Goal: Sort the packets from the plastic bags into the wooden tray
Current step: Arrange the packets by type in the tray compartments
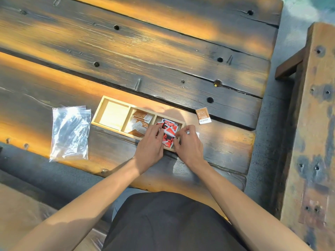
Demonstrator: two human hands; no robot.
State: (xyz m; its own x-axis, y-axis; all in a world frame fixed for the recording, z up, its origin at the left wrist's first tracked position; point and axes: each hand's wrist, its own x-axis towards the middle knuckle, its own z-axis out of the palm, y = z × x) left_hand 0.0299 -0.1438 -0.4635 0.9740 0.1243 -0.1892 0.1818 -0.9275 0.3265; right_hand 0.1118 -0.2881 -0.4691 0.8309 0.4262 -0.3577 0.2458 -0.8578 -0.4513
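The wooden tray (107, 113) lies slantwise on the plank table (163, 51) and has three compartments in a row. The one farthest to the left holds nothing. The middle one holds a loose heap of brown packets (140, 122), overlapping too much to count surely. The right one, nearest the person, holds a heap of red packets (168, 130), again piled too thickly for a sure count.

Both hands are at that right compartment. The left hand (150, 147) lies over its near-left corner with the fingers stretched forward and relaxed, their tips resting on the red packets. The right hand (188, 144) is at the tray's right end, fingers curled, pinching something small and pale (192, 132) just past the tray's edge; what it is I cannot tell.

One brown packet (203, 115) lies alone on the table, to the right of the tray and apart from it. To the left of the tray, also apart, lie clear plastic bags (70, 132), flat and stacked; two edges show at the top, so at least two.

Right of the table, well away from the tray, stands a wooden bench (315, 124). The person's dark lap (172, 223) is at the near edge.
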